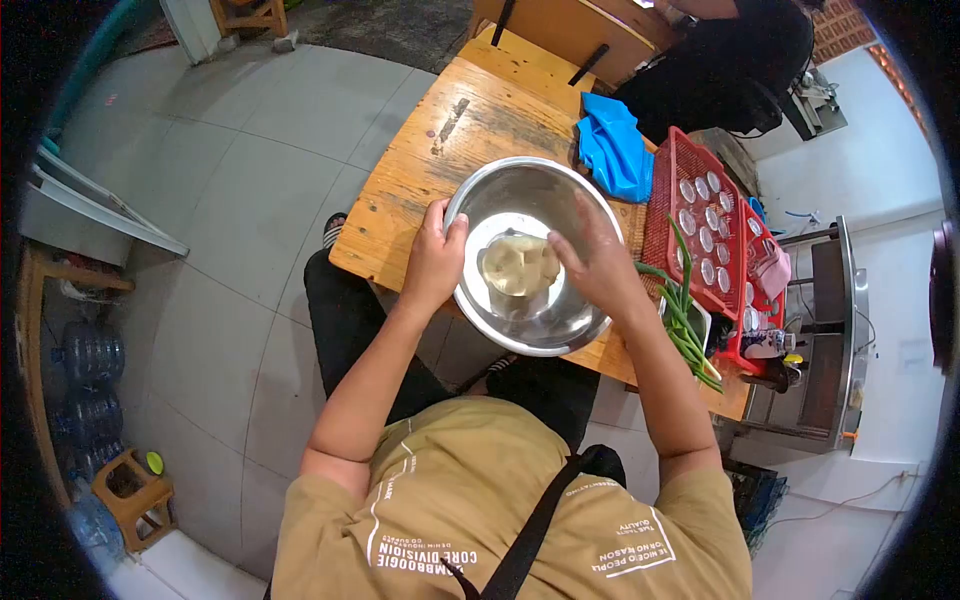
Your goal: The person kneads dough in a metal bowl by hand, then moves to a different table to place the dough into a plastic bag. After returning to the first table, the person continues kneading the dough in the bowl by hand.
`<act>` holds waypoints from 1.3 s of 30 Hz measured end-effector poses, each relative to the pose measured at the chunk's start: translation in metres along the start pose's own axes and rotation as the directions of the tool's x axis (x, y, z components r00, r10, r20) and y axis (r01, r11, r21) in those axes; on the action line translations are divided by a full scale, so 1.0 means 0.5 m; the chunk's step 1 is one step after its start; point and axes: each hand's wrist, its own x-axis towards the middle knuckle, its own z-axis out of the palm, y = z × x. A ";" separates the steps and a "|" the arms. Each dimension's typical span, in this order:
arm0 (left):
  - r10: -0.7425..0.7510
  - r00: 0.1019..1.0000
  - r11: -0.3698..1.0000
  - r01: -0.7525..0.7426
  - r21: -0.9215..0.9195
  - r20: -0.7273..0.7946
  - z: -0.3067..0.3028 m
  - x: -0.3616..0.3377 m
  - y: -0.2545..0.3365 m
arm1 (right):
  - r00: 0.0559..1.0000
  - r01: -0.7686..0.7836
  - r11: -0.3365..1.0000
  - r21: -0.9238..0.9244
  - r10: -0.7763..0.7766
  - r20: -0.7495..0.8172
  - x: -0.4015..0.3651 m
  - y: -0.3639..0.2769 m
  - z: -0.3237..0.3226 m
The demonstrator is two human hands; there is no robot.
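A large metal mixing bowl [535, 345] is at the front edge of the wooden table, tilted toward me. My left hand [437, 250] grips its left rim, thumb on top and fingers around the outside. Reaching over the right rim, my right hand [598, 262] is inside the bowl with thumb and fingers apart. Its thumb is close to a pale, yellowish, lumpy mass [520, 267] at the bottom, whose kind I cannot tell. The fingers of this hand look slightly blurred against the shiny wall.
The wooden table [400, 190] carries a blue plastic bag [613, 150] behind the bowl. To the right are green onions [683, 325] and a red basket [665, 190] of clear-lidded cups. A person in black [720, 60] sits beyond. A wooden stool [135, 495] stands lower left.
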 end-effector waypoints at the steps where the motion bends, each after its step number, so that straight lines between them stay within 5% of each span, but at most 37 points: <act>1: 0.001 1.000 1.000 -0.001 0.030 -0.007 0.000 -0.001 0.006 | 0.994 -0.109 0.994 -0.031 0.110 0.019 0.002 -0.002 0.015; 6: -0.012 1.000 1.000 0.011 -0.025 -0.024 0.006 -0.001 0.000 | 0.966 -0.179 0.968 -0.179 0.207 0.155 -0.009 -0.048 0.119; 8: -0.024 1.000 0.999 0.023 -0.042 -0.016 0.002 0.001 -0.004 | 0.936 0.345 0.924 -0.166 -0.326 0.132 -0.013 -0.055 0.123; 11: 0.017 0.999 0.999 -0.018 -0.027 -0.028 0.006 0.004 -0.003 | 0.807 0.558 0.812 -0.172 -0.484 0.338 -0.001 -0.071 0.123; 13: -0.014 1.000 0.999 0.013 -0.053 -0.007 0.001 0.000 0.003 | 0.876 0.418 0.906 -0.074 -0.380 0.296 0.010 -0.072 0.096; 14: -0.015 1.000 0.998 0.014 -0.060 -0.018 0.000 -0.003 0.005 | 0.967 0.184 0.977 0.111 -0.200 0.157 0.017 -0.048 0.089; 15: 0.001 1.000 0.999 -0.002 -0.038 -0.024 0.001 -0.008 0.008 | 0.998 -0.042 0.946 0.320 0.023 0.061 0.023 -0.027 0.077; 17: 0.010 0.999 1.000 -0.010 -0.016 -0.040 -0.004 -0.011 0.009 | 0.982 -0.129 0.792 0.597 0.184 -0.032 0.035 -0.009 0.026; 19: 0.011 1.000 1.000 -0.010 0.022 -0.025 -0.002 -0.009 0.006 | 0.934 0.094 0.864 0.495 0.096 -0.344 0.026 -0.083 -0.079; 21: 0.010 1.000 1.000 -0.010 -0.016 -0.011 0.002 -0.005 0.001 | 0.828 0.222 0.966 -0.134 -0.259 -0.497 0.014 -0.118 -0.164; 25: -0.017 1.000 1.000 0.017 0.010 -0.010 0.001 -0.005 0.007 | 0.748 0.228 0.917 -0.326 -0.380 -0.544 -0.012 -0.093 -0.102; 26: -0.010 1.000 1.000 0.010 -0.001 -0.007 0.000 -0.005 0.006 | 0.832 0.223 0.901 -0.371 -0.375 -0.409 -0.019 -0.064 -0.057; 27: -0.008 1.000 1.000 0.008 0.001 -0.005 -0.001 -0.004 0.007 | 0.939 0.286 0.901 -0.327 -0.332 -0.091 -0.029 -0.028 -0.017; 28: -0.002 1.000 1.000 0.002 0.002 -0.012 0.000 -0.004 0.007 | 0.916 0.338 0.936 -0.101 -0.303 0.264 -0.021 -0.014 -0.003; 29: 0.002 1.000 1.000 -0.002 0.003 -0.015 0.001 -0.005 0.007 | 0.875 0.361 0.932 0.024 -0.348 0.336 -0.036 0.001 0.021; 31: 0.005 1.000 1.000 -0.005 0.007 -0.014 0.001 0.002 0.009 | 0.973 0.163 0.979 0.126 -0.180 0.146 -0.005 -0.030 0.002; 35: 0.020 0.999 1.000 -0.020 0.003 -0.029 0.005 -0.002 -0.003 | 0.999 0.039 0.990 0.133 -0.043 0.023 0.015 -0.038 0.004; 37: 0.006 1.000 1.000 -0.006 0.005 -0.026 0.005 -0.003 0.010 | 0.983 0.052 0.977 -0.209 -0.013 0.182 -0.007 -0.038 0.074; 39: -0.011 1.000 1.000 0.011 0.006 -0.029 0.003 -0.003 0.016 | 0.990 0.039 0.977 -0.212 -0.009 0.140 -0.006 -0.042 0.114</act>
